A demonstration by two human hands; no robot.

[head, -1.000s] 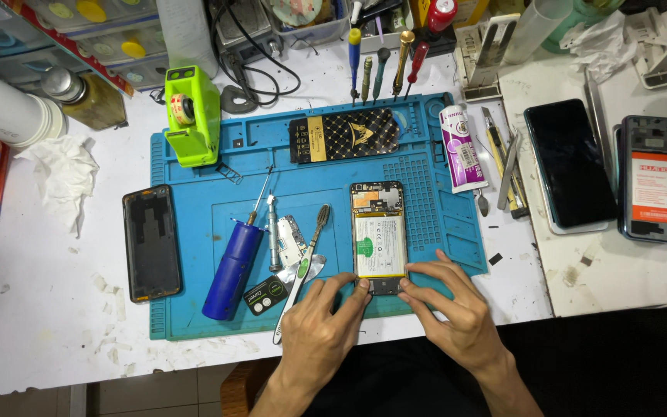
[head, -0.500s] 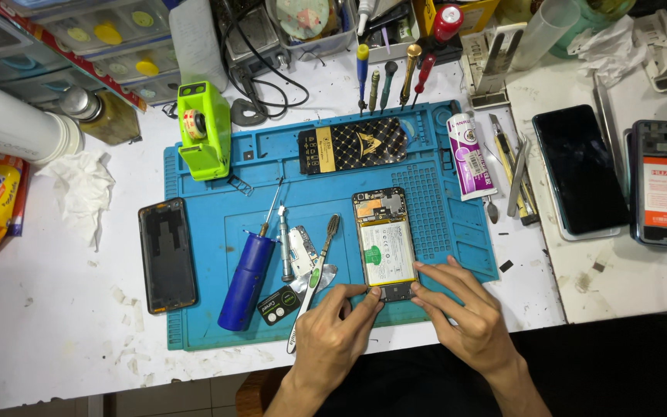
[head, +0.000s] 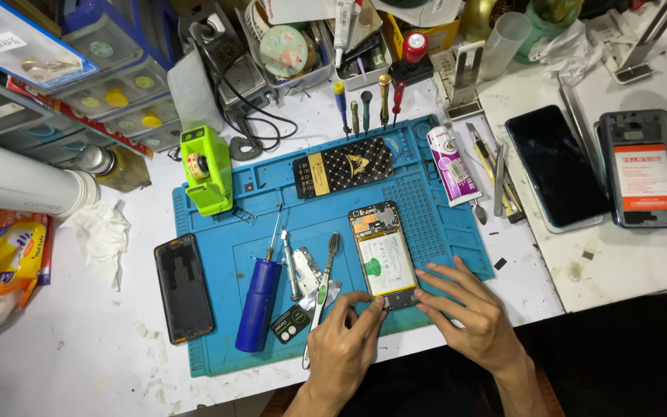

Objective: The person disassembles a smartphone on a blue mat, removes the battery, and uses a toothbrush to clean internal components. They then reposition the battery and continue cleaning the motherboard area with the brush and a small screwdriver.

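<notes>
- On the blue work mat point(head: 218, 340), head view: opened phone point(head: 384, 255) lies back-up, cover off, battery and circuit board exposed, slightly tilted, near the mat's lower middle.
- Left hand point(head: 341, 347): fingers point(head: 372, 307) pinched together at the phone's bottom left corner, touching it. Whether something small sits between them I cannot tell.
- Right hand point(head: 468, 313): fingers point(head: 426, 292) spread and loose, gripping nothing, tips resting against the phone's lower right edge.
- Just left of my left hand: thin brush-like tool point(head: 322, 289), a small black camera cover point(head: 290, 324), a slim screwdriver point(head: 290, 266), then a blue cylindrical tool point(head: 258, 305).
- Dark phone panel point(head: 184, 288) straddles the mat's left edge.
- Above the phone: black patterned back cover point(head: 343, 167); green tape dispenser point(head: 205, 170) at the mat's upper left.
- White glue tube point(head: 451, 164) at the mat's right edge, tweezers point(head: 499, 181) beside it on the table point(head: 79, 363).
- Far right: dark-screened phone point(head: 556, 166), another opened handset point(head: 644, 170).
</notes>
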